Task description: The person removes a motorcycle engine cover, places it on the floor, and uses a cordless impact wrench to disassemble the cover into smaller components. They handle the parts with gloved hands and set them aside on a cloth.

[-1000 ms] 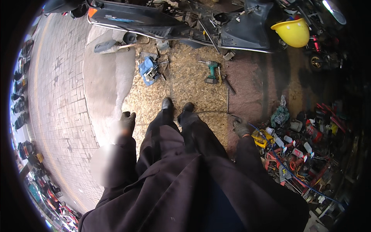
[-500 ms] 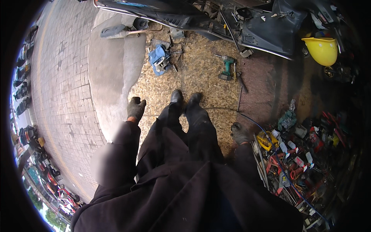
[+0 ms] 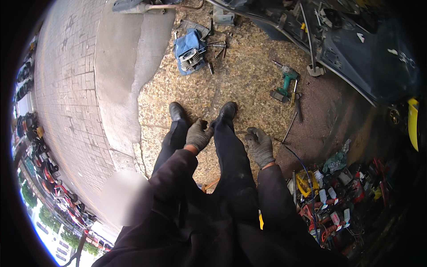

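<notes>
So, left hand (image 3: pixel 199 134) and right hand (image 3: pixel 260 146) both hang gloved, each grip half-curled and empty, green drill (image 3: pixel 287 82) at the right's one o'clock, blue cloth (image 3: pixel 190 41) at the left's twelve.

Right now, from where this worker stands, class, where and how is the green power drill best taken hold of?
Probably by the handle, the narrower span between the motor head and the black battery. The green power drill lies on its side, handle slanting back and left, so I'd come from above, on its left: a slim tool lies close along its right.
</notes>
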A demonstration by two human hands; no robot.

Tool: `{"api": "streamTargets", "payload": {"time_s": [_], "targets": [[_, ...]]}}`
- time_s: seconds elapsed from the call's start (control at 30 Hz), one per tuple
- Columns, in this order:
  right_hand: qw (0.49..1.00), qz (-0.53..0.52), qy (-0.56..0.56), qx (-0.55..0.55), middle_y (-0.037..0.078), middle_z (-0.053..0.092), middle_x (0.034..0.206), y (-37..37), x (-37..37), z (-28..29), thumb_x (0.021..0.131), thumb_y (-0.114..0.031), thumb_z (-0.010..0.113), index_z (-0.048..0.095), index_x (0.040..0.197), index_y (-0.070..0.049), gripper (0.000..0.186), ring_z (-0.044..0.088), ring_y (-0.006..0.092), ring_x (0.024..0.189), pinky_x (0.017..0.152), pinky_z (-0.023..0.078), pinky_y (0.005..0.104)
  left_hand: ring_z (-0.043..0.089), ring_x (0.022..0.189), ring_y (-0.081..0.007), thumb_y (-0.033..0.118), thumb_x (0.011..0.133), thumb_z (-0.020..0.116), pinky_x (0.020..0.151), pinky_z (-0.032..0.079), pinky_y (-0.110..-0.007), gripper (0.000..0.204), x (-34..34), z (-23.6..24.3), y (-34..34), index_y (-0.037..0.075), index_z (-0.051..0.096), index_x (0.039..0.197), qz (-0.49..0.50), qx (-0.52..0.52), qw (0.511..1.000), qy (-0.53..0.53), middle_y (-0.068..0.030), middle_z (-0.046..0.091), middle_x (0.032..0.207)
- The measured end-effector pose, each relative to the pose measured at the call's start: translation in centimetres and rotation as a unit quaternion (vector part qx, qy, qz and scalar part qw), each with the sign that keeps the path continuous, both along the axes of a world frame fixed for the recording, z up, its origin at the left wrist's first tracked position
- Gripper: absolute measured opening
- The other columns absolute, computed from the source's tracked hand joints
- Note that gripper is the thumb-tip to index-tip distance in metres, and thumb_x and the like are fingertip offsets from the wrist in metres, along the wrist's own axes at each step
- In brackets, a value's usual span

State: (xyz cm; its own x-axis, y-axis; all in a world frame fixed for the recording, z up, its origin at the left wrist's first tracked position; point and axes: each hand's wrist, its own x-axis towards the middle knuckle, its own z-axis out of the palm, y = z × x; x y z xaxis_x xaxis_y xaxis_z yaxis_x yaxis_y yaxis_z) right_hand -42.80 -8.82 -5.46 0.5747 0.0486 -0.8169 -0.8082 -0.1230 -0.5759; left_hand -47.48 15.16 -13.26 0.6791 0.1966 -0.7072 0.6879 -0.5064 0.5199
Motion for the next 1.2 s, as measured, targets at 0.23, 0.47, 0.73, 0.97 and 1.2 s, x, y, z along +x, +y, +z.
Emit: {"api": "streamTargets", "payload": {"time_s": [0.23,0.47,0.73,0.97,1.2], "targets": [[0.998,0.047,0.024,0.026,0.005,0.060,0.096,7.0,-3.1,-11.1,0.092,-0.005,0.063,0.056,0.119,-0.001,0.028,0.058,0.0129,0.077,0.062,0.050,0.0299,0.057,0.108,-0.0413,0.031,0.082,0.065,0.093,0.047,-0.047,0.049,-15.5,-3.2,-3.5,-0.001,0.057,0.118,0.032,0.024,0.984,0.172,-0.0258,0.059,0.115],[0.849,-0.371,0.332,0.178,0.013,0.056,0.113,14.8,-4.2,-12.6,0.100,-0.012,0.051,0.050,0.129,0.005,0.034,0.052,0.0200,0.091,0.074,0.049,0.0333,0.060,0.101,-0.0418,0.030,0.078,0.070,0.086,0.050,-0.048,0.053,-18.6,0.3,-1.3,-0.004,0.057,0.116,0.077,-0.004,0.980,0.181,-0.0257,0.060,0.106],[0.930,0.230,-0.270,-0.095,0.018,0.069,0.094,17.2,8.9,-13.5,0.088,-0.021,0.065,0.060,0.115,-0.003,0.033,0.069,0.0283,0.087,0.077,0.053,0.0377,0.057,0.105,-0.0397,0.032,0.079,0.070,0.091,0.047,-0.045,0.051,0.3,-12.6,7.4,0.000,0.058,0.117,0.003,0.112,0.991,-0.071,-0.0228,0.058,0.113],[0.868,0.329,-0.349,-0.129,0.017,0.066,0.080,19.8,12.4,-16.7,0.084,-0.021,0.067,0.062,0.097,-0.005,0.021,0.066,0.0354,0.076,0.067,0.052,0.0423,0.058,0.104,-0.0403,0.029,0.074,0.075,0.083,0.048,-0.049,0.058,11.8,-26.2,12.6,0.011,0.052,0.124,-0.092,0.207,0.958,-0.178,-0.0208,0.056,0.115],[0.751,0.241,-0.606,-0.104,0.017,0.065,0.073,20.5,17.3,-17.4,0.081,-0.018,0.068,0.065,0.099,-0.003,0.024,0.066,0.0298,0.067,0.063,0.054,0.0385,0.058,0.102,-0.0373,0.024,0.080,0.068,0.081,0.047,-0.049,0.048,17.0,-35.2,12.2,0.012,0.053,0.125,-0.175,0.270,0.919,-0.228,-0.0187,0.056,0.114]]}}
